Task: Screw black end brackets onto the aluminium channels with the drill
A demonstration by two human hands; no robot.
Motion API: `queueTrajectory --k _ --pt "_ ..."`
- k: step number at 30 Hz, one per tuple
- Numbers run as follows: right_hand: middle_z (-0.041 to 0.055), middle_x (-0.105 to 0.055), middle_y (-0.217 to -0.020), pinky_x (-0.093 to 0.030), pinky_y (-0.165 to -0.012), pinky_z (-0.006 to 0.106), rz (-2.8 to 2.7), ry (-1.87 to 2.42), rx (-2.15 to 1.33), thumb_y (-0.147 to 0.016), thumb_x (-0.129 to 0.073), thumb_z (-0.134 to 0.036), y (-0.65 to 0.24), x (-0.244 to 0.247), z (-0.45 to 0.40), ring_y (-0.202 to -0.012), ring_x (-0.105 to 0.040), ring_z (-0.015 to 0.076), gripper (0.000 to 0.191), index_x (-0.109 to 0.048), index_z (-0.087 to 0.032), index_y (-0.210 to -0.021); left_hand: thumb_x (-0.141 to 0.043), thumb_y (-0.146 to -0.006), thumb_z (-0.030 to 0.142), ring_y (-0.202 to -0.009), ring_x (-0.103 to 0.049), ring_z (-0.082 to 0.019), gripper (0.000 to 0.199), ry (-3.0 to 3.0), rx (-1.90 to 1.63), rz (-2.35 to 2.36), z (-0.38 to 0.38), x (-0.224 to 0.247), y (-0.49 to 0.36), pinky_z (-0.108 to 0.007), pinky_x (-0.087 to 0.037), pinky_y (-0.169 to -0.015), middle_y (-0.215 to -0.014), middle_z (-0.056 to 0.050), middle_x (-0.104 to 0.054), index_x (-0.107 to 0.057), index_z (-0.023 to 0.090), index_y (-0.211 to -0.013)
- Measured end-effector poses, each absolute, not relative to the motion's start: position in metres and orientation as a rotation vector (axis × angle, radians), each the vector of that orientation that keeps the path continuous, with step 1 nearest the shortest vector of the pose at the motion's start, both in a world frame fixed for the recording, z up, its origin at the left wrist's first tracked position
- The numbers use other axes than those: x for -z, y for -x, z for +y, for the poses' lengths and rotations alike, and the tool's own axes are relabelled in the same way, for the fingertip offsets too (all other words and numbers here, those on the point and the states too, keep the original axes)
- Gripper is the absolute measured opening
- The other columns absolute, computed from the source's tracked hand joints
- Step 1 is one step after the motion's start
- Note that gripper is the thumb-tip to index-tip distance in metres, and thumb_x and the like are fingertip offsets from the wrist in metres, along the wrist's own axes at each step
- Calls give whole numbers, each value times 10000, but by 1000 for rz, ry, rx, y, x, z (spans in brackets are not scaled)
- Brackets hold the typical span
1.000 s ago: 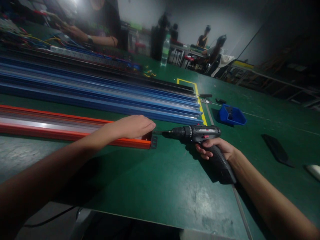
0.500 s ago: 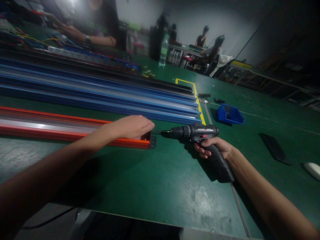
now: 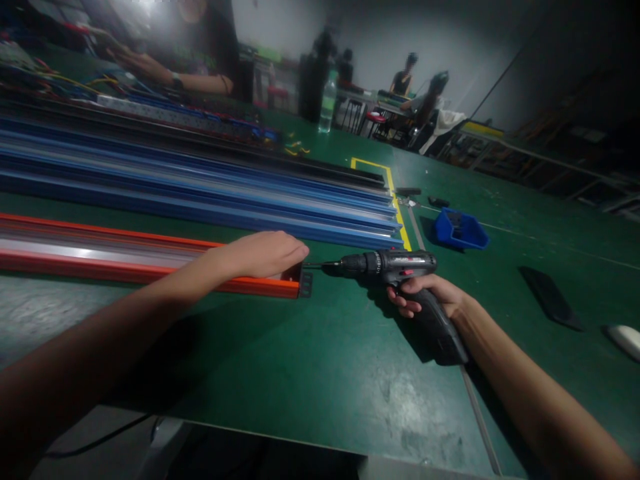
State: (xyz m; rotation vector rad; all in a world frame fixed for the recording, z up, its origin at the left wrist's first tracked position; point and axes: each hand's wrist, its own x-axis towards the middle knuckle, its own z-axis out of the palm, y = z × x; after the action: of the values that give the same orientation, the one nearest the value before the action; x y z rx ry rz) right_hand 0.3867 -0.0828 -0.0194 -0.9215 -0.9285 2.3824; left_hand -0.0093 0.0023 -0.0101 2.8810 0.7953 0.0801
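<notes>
My right hand (image 3: 425,297) is wrapped around the grip of a black cordless drill (image 3: 410,265), a finger near the trigger. The drill lies level, its long thin bit pointing left at the black end cap (image 3: 306,283) of an orange metal channel (image 3: 270,287). The bit's tip reaches the cap; whether it sits in a screw I cannot make out. My left hand (image 3: 265,253) lies over the channel's right end, holding it with the fingers bent over the far side. Those fingertips are partly hidden.
Several blue metal channels (image 3: 300,212) lie behind the orange one. A blue bin (image 3: 460,230) with dark parts stands at right, near a black flat object (image 3: 550,297). A plastic bottle (image 3: 328,103) stands farther back. Across the green table (image 3: 310,373), a person handles wiring.
</notes>
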Motion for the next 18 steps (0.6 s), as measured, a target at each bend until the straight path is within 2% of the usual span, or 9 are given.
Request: queueTrajectory --k 18 --pt "77 -711 -855 -585 -679 243 -944 919 -2376 -877 -719 -185 -387 20 -83 -573 -587 73 230 -736 -29 -1046 -358 -1069 307 -774 -648 -210 332 -2911 -74 796 2 10 9 -325 -417 -690 -877 -70 -708 -621 190 -903"
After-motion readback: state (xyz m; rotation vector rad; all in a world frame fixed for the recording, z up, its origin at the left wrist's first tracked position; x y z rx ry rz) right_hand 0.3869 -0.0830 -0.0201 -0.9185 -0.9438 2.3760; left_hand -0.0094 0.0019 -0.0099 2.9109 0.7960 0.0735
